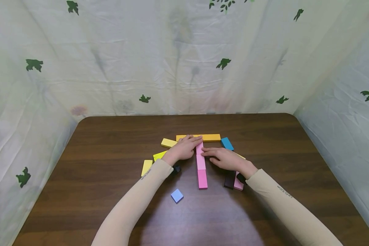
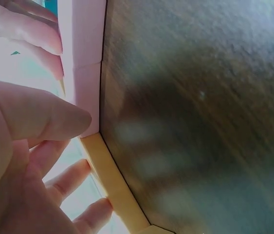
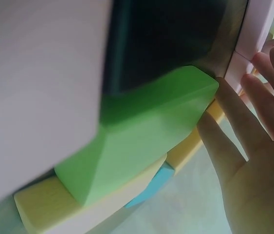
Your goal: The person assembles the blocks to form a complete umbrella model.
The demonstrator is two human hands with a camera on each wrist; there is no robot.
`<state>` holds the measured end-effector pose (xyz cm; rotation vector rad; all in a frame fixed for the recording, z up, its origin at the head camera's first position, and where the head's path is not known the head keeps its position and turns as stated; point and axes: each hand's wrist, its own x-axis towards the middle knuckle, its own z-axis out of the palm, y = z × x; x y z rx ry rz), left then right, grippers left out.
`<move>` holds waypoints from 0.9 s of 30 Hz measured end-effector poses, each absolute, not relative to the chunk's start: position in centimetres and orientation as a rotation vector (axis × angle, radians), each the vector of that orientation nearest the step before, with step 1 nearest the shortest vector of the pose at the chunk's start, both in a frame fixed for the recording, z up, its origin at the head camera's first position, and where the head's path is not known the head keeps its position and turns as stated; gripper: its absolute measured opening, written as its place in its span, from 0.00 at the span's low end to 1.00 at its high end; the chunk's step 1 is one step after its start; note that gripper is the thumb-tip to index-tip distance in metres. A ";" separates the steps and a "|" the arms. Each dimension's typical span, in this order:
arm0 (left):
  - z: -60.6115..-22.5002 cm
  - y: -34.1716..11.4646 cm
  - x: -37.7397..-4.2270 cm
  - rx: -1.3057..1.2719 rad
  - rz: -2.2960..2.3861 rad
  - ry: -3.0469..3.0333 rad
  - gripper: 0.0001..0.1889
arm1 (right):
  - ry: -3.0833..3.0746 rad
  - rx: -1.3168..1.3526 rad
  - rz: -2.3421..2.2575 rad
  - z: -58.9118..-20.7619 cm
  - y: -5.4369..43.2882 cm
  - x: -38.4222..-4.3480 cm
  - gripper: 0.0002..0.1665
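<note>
Three pink blocks lie end to end in a column: a far light one, a middle one and a deeper pink near one. My left hand reaches over the column's far end. In the left wrist view its thumb touches the far pink block, and fingertips rest against an orange block. My right hand lies at the column's right side with fingers extended, fingertips touching the pink blocks. A green block shows near those fingers in the right wrist view; the head view hides it.
Two orange blocks form a row across the far end. Several yellow blocks curve down the left, partly under the sleeve. A blue block, a black block and a pink block lie right. A light blue block sits nearer.
</note>
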<state>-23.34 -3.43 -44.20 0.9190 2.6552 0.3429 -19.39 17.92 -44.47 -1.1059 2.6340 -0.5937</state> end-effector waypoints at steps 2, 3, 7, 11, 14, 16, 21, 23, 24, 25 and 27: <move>-44.2 -3.4 -23.4 0.924 0.326 2.658 0.29 | 2.632 -1.098 -0.600 -44.5 18.0 -19.4 0.24; -44.2 -3.4 -23.3 0.927 0.326 2.660 0.29 | 2.633 -1.098 -0.600 -44.5 18.0 -19.4 0.24; -44.1 -3.3 -23.4 0.922 0.331 2.665 0.29 | 2.632 -1.108 -0.610 -44.6 18.0 -19.5 0.23; -44.2 -3.3 -23.6 0.918 0.329 2.662 0.29 | 2.631 -1.121 -0.621 -44.5 18.0 -19.5 0.23; -44.1 -3.3 -23.6 0.922 0.319 2.657 0.29 | 2.633 -1.131 -0.649 -44.4 18.1 -19.6 0.22; -44.1 -3.3 -23.6 0.923 0.321 2.654 0.29 | 2.636 -1.136 -0.676 -44.3 18.2 -19.6 0.22; -44.0 -3.3 -23.5 0.910 0.341 2.640 0.30 | 2.666 -1.068 -0.709 -43.8 18.9 -19.8 0.22; -43.9 -3.3 -23.5 0.900 0.343 2.633 0.30 | 2.692 -1.026 -0.707 -43.5 19.4 -19.9 0.22; -43.9 -3.3 -23.4 0.895 0.344 2.630 0.30 | 2.707 -1.009 -0.707 -43.4 19.7 -19.9 0.21; -43.8 -3.3 -23.4 0.891 0.346 2.628 0.30 | 2.722 -0.993 -0.708 -43.3 20.0 -19.9 0.21; -43.9 -3.3 -23.4 0.885 0.345 2.626 0.30 | 2.754 -0.958 -0.702 -43.2 20.7 -20.1 0.21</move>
